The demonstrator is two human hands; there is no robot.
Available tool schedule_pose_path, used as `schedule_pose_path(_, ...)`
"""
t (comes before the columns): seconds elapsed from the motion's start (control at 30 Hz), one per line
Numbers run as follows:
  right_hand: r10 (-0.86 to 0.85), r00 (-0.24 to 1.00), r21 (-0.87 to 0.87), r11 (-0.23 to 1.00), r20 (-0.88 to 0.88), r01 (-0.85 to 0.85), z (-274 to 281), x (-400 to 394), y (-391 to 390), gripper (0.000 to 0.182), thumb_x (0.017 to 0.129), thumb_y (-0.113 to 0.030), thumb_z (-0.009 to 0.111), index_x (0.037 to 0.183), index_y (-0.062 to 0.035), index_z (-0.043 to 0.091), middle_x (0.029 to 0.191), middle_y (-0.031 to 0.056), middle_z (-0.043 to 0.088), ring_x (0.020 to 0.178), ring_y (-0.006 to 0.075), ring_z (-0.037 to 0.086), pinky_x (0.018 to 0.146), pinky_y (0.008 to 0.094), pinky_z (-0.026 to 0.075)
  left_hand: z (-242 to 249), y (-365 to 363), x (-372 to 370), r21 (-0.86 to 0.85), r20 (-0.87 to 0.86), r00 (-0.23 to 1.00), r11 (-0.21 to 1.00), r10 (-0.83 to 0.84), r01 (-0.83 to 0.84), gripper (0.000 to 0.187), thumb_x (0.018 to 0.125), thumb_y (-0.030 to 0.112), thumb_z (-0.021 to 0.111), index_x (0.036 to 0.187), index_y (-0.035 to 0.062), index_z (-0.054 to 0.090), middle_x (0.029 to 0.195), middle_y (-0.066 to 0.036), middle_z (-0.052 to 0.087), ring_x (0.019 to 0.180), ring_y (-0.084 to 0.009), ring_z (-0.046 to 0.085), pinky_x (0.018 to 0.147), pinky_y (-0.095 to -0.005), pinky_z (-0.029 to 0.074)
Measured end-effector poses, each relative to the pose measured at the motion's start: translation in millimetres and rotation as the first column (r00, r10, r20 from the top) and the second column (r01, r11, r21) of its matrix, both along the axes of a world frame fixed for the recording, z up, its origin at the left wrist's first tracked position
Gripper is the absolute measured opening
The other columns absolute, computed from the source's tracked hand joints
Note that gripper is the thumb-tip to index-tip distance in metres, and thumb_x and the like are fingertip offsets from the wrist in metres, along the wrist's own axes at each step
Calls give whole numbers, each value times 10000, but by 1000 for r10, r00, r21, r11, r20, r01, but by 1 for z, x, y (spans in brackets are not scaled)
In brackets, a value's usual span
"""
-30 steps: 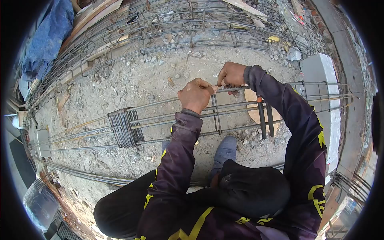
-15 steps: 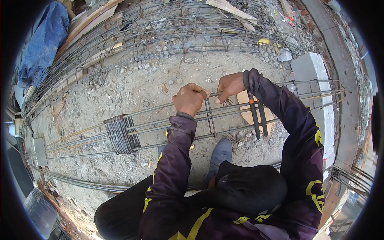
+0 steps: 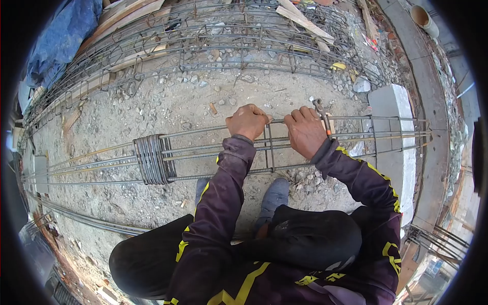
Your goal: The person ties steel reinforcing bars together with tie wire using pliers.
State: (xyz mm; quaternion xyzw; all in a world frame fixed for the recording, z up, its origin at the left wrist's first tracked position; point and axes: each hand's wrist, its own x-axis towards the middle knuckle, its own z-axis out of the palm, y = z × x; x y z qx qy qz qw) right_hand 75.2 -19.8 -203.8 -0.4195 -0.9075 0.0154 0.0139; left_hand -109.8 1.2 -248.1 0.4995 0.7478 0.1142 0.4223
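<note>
Long steel rebars (image 3: 203, 131) run across in front of me, joined by a square stirrup (image 3: 270, 147). My left hand (image 3: 248, 122) is closed at the stirrup's upper corner, thumb and fingers pinched where it meets the far bar. To its right, my right hand (image 3: 307, 131) lies back upward, its fingers curled over that same far bar. Just beside the right hand, pincers (image 3: 320, 108) with an orange mark stand against the bars, jaws up. My right hand and sleeve hide their handles. Any tie wire at the fingers is too small to make out.
A bundle of stacked stirrups (image 3: 152, 158) sits on the bars at left. A pale concrete block (image 3: 394, 147) lies under their right end. Behind is a long rebar cage (image 3: 229, 51) with wooden planks (image 3: 305, 21). A blue tarp (image 3: 63, 40) lies at far left.
My right hand has turned back upward and come down over the far bar. The pincers' jaws now show, while their handles have become hidden. My left hand stays at the stirrup corner.
</note>
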Motion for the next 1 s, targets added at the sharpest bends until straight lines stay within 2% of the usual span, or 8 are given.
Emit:
schedule_pose_path(0.07,44,997,-21,999,-62,-45,-2,7,-6,191,734,-54,655,919,-37,608,907,109,585,963,288,560,853,412,446,0,-2,2,59,-66,998,998,11,-8,272,693,429,838,802,191,764,824,2,746,846,-198,689,889,-384,419)
schedule_pose_path(0.17,185,946,-36,979,-268,-202,-4,15,-3,182,768,-37,675,937,-37,609,879,111,593,929,302,592,839,440,474,-3,-2,1,30,-22,1000,1000,0,0,284,706,464,822,804,206,757,860,12,750,902,-212,688,941,-429,373)
schedule_pose_path(0.3,-70,836,-298,948,-545,-115,8,2,4,117,815,1,633,928,-18,611,797,163,603,705,332,615,660,424,499,7,-2,0,-1,-20,1000,1000,-8,8,270,753,451,786,854,202,755,904,0,749,932,-211,689,966,-420,338)
schedule_pose_path(0.5,-439,865,-648,738,-244,191,25,-15,29,116,774,-96,615,819,3,656,719,190,649,671,373,643,659,425,518,12,-2,-1,-27,-3,999,999,-39,39,294,762,433,764,918,185,758,966,-27,752,971,-221,689,972,-416,324)
schedule_pose_path(0.6,-292,944,-503,845,-155,179,24,-19,31,164,768,-147,620,763,5,681,680,211,657,689,396,663,677,451,526,1,-1,2,12,-14,1000,1000,-19,19,273,731,439,789,852,197,758,910,-7,750,935,-215,683,961,-418,337)
schedule_pose_path(0.73,-192,970,-495,835,146,240,48,-32,27,150,762,-129,633,775,6,697,736,241,673,751,415,678,733,482,536,-2,-2,3,40,-23,1000,999,12,-11,262,709,440,802,815,204,761,878,-2,750,908,-216,683,943,-418,346)
schedule_pose_path(0.83,-270,959,-442,873,-87,206,13,-18,17,124,736,-76,644,803,8,706,766,257,677,772,419,683,740,480,541,1,-3,2,49,-22,1000,999,11,-10,262,704,438,801,814,203,764,877,-12,753,905,-221,687,937,-421,347)
schedule_pose_path(1.0,-258,966,-432,871,4,234,-3,-15,11,145,720,-46,621,821,9,710,779,261,678,791,414,690,723,479,545,8,-1,1,-11,-33,999,1000,-16,15,253,726,440,796,825,209,768,863,-3,755,896,-217,688,935,-408,343)
